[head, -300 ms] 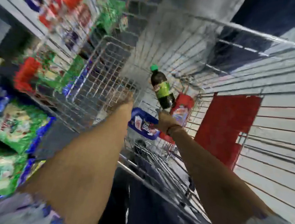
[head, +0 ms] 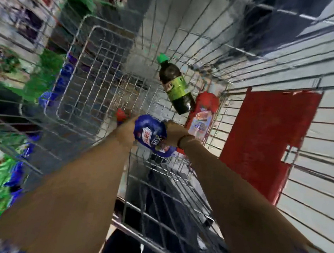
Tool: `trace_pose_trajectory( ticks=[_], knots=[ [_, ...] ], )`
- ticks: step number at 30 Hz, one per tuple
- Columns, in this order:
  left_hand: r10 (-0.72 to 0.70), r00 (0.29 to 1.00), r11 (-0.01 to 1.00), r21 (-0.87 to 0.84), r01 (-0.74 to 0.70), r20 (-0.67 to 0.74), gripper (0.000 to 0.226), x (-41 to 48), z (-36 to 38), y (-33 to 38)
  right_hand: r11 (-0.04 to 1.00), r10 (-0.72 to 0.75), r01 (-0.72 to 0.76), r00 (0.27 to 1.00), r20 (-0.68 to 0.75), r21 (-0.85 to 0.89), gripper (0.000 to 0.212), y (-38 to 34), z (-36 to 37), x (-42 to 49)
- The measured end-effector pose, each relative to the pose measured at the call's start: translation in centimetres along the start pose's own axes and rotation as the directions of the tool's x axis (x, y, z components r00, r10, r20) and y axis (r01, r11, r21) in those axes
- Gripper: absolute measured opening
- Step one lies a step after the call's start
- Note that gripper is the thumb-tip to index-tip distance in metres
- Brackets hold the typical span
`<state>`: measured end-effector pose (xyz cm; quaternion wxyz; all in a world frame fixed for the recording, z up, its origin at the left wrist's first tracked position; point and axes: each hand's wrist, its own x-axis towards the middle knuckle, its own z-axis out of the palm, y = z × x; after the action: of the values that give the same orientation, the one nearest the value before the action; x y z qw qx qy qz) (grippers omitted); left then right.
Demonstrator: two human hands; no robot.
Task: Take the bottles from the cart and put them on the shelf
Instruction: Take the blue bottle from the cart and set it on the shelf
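Observation:
Both my arms reach down into the wire cart. A blue bottle with a white label sits between my hands. My right hand is wrapped on its right side. My left hand presses against its left side, its fingers blurred and partly hidden; a small red cap shows just beyond it. A dark soda bottle with a green cap and green label lies tilted in the cart above my right hand. A red bottle with a pale label lies beside it.
Shelves with green and blue packages run along the left, close to the cart. A wire inner basket fills the cart's left part. A red panel hangs on the cart's right wall.
Both hands have closed in on the blue bottle. The left hand came right from the inner basket, and the right hand dropped from under the soda bottle.

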<state>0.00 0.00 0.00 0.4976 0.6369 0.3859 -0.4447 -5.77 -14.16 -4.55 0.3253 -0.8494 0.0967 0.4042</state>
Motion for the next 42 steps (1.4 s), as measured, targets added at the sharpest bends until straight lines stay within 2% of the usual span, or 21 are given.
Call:
trace_pose_trajectory(
  ticks=[4,8,13,16,21,25,29,32,35,38,42],
  knots=[
    [-0.023,1.0,1.0,0.018,0.022,0.016,0.032,-1.9,0.1,2.4,0.963,0.017,-0.016,1.0,0.001,0.271,0.072,-0.3,-0.2,-1.0],
    [0.046,0.997,0.998,0.027,-0.048,0.068,0.024,-4.4,-0.9,6.7,0.792,0.001,0.01,1.0,-0.018,0.61,0.07,-2.5,-3.0,-3.2],
    [0.288,0.947,0.958,-0.049,-0.284,0.142,0.037,-10.0,-2.9,11.9,0.66,-0.057,0.161,0.985,-0.165,0.734,0.059,-7.6,-7.6,-7.3],
    [0.419,0.9,0.908,-0.056,-0.415,0.118,0.035,-14.3,-4.2,13.6,0.647,-0.081,0.242,0.965,-0.25,0.723,0.053,-10.2,-9.5,-10.3],
    [0.542,0.835,0.84,-0.105,-0.533,0.095,0.032,-19.7,-6.3,14.3,0.685,-0.124,0.313,0.94,-0.317,0.658,0.044,-13.7,-11.0,-14.4],
    [0.631,0.774,0.77,-0.16,-0.618,0.049,0.021,-23.3,-8.8,14.1,0.703,-0.177,0.387,0.908,-0.379,0.597,0.051,-16.9,-11.4,-16.4],
    [0.706,0.706,0.679,-0.232,-0.697,-0.054,0.02,-26.6,-12.5,13.6,0.7,-0.263,0.47,0.87,-0.418,0.537,0.057,-20.9,-11.3,-17.6],
    [0.756,0.646,0.607,-0.259,-0.751,-0.102,0.018,-29.1,-15.8,13.1,0.66,-0.346,0.534,0.84,-0.417,0.528,0.055,-24.2,-10.7,-18.0],
    [0.814,0.554,0.498,-0.279,-0.821,-0.176,0.017,-31.2,-20.0,12.3,0.655,-0.426,0.572,0.819,-0.383,0.495,0.06,-27.8,-9.6,-18.0],
    [0.857,0.448,0.386,-0.256,-0.886,-0.257,0.014,-32.9,-24.3,11.5,0.693,-0.495,0.603,0.797,-0.346,0.396,0.068,-32.1,-8.6,-17.3],
    [0.879,0.31,0.259,-0.181,-0.949,-0.363,0.014,-34.8,-30.3,10.4,0.679,-0.593,0.691,0.715,-0.371,0.245,0.069,-39.2,-7.0,-16.2]
  ],
)
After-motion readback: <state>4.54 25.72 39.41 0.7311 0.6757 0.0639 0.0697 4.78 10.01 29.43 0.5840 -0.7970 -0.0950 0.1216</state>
